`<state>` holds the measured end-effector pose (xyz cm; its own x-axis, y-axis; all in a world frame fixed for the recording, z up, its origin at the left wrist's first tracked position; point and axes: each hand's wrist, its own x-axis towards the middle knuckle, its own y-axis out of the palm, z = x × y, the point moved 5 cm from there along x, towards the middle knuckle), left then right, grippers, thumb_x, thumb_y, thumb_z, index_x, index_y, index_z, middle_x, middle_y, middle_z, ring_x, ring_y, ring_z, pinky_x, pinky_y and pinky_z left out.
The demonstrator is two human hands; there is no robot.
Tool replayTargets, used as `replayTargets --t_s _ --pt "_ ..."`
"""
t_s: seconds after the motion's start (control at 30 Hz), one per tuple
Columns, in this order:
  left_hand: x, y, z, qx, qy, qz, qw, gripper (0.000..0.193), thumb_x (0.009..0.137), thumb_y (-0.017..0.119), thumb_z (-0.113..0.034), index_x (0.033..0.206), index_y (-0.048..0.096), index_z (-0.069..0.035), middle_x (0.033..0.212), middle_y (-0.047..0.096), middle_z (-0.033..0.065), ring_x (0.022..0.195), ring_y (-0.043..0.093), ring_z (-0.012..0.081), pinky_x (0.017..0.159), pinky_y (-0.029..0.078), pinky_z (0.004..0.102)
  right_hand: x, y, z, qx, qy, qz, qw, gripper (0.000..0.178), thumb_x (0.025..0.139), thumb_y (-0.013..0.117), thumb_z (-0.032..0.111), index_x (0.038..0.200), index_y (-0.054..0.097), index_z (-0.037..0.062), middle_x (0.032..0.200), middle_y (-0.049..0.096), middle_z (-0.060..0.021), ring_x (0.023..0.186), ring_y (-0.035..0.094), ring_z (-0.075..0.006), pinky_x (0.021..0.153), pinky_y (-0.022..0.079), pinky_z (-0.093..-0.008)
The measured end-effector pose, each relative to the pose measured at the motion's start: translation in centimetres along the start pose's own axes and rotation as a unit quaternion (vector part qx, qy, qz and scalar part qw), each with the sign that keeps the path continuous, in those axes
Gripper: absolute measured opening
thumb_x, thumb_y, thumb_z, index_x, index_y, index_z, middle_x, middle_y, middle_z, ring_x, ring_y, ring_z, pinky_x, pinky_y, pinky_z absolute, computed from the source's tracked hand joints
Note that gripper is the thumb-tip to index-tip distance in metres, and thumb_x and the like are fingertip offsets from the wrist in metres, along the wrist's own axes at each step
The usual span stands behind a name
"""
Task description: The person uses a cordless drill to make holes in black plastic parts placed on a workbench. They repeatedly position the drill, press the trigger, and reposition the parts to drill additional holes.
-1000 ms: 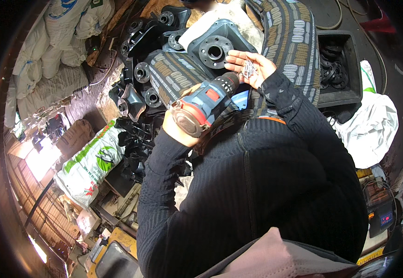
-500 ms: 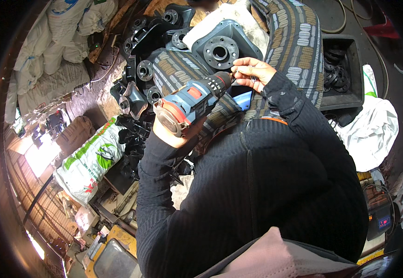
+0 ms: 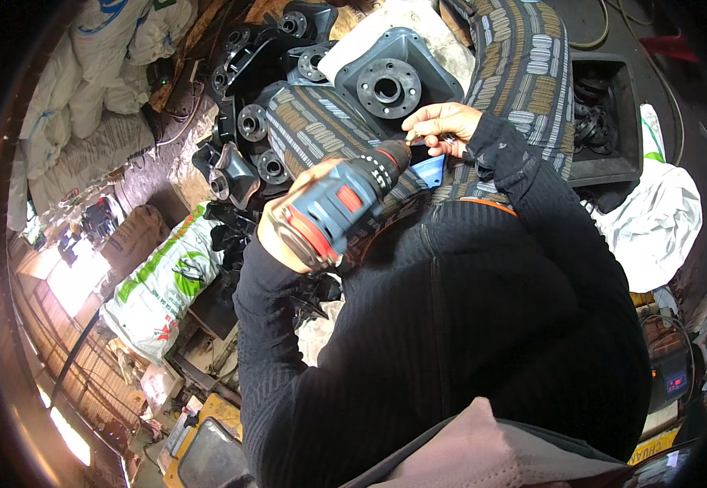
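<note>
Where the cordless drill [image 3: 344,207] hangs above the person's lap, blue-grey with red trim, its black chuck [image 3: 396,153] points up and to the right. The left hand [image 3: 277,231] grasps it from the side and rear; the handle is hidden beneath the body. At the drill's nose, the right hand [image 3: 445,126] pinches thumb and forefinger together, its other fingers curled around small metal pieces [image 3: 449,140] too tiny to identify. Whether those fingertips touch the chuck is unclear.

Just beyond the right hand sits a black square housing [image 3: 441,77] with a round, holed hub flange [image 3: 388,88] facing upward, backed by a white covering [image 3: 352,55]. A blue piece [image 3: 428,172] shows below the right hand, between the patterned trouser legs [image 3: 524,81]. Left of the lap, more black flanged housings [image 3: 252,123] are heaped together. On the right, a black crate [image 3: 606,174] holds dark ring-like parts [image 3: 593,130], with a crumpled white bag [image 3: 646,228] near it. Farther left lies a white-and-green sack [image 3: 162,281]; pale sacks [image 3: 85,73] are piled above it.
</note>
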<state>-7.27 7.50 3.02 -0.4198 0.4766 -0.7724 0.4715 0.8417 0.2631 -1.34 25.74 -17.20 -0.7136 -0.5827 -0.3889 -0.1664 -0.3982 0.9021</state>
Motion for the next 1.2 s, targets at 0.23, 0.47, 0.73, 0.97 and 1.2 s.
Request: replayTargets --t_s 0.23,0.47,0.73,0.97,1.2 --pt "0.9 0.1 -1.5 0.130 0.089 0.076 0.985 0.042 0.100 0.030 -0.022 0.134 0.038 0.001 0.128 0.051 0.0136 0.114 0.053 0.0226 0.100 0.042 0.0352 -0.3 -0.5 0.8 -0.010 -0.106 -0.142 0.984 0.032 0.094 0.054 0.022 0.120 0.057 0.0032 0.099 0.064 -0.0040 0.074 0.057 -0.0055 0.060 0.050 -0.0183" --pt "4.4 -1.1 -3.6 0.655 0.216 -0.043 0.723 0.036 0.085 0.051 -0.023 0.118 0.052 -0.009 0.115 0.058 0.0105 0.104 0.057 0.0303 0.089 0.046 0.0421 2.2 -5.5 -0.7 0.058 -0.218 -0.322 0.919 0.019 0.094 0.056 0.025 0.095 0.061 0.0063 0.062 0.043 0.0080 0.041 0.030 -0.0017 0.036 0.022 -0.0211" --pt "7.8 0.5 -4.7 0.703 0.219 -0.029 0.676 0.032 0.080 0.056 -0.017 0.111 0.056 -0.009 0.107 0.061 0.0121 0.099 0.059 0.0304 0.088 0.047 0.0398 4.5 -5.4 -0.9 -0.014 -0.227 -0.366 0.902 0.030 0.081 0.073 0.014 0.103 0.060 -0.0010 0.084 0.061 -0.0010 0.066 0.053 -0.0052 0.056 0.042 -0.0185" --pt "8.8 0.2 -7.0 0.757 0.116 0.014 0.643 0.050 0.078 0.064 -0.019 0.123 0.050 -0.005 0.105 0.065 0.0104 0.088 0.065 0.0217 0.079 0.052 0.0327 3.9 -4.0 -0.3 -0.043 -0.243 -0.342 0.907 0.030 0.083 0.071 0.016 0.106 0.060 -0.0020 0.082 0.062 -0.0004 0.070 0.053 -0.0046 0.062 0.041 -0.0177" --pt "10.1 2.1 -8.2 0.729 0.102 0.042 0.675 0.055 0.076 0.064 -0.013 0.126 0.045 -0.004 0.099 0.064 0.0092 0.082 0.064 0.0175 0.075 0.052 0.0276 2.6 -2.1 1.0 -0.127 -0.183 -0.380 0.898 0.030 0.086 0.068 0.015 0.107 0.060 -0.0030 0.083 0.063 -0.0029 0.072 0.053 -0.0051 0.064 0.043 -0.0204"
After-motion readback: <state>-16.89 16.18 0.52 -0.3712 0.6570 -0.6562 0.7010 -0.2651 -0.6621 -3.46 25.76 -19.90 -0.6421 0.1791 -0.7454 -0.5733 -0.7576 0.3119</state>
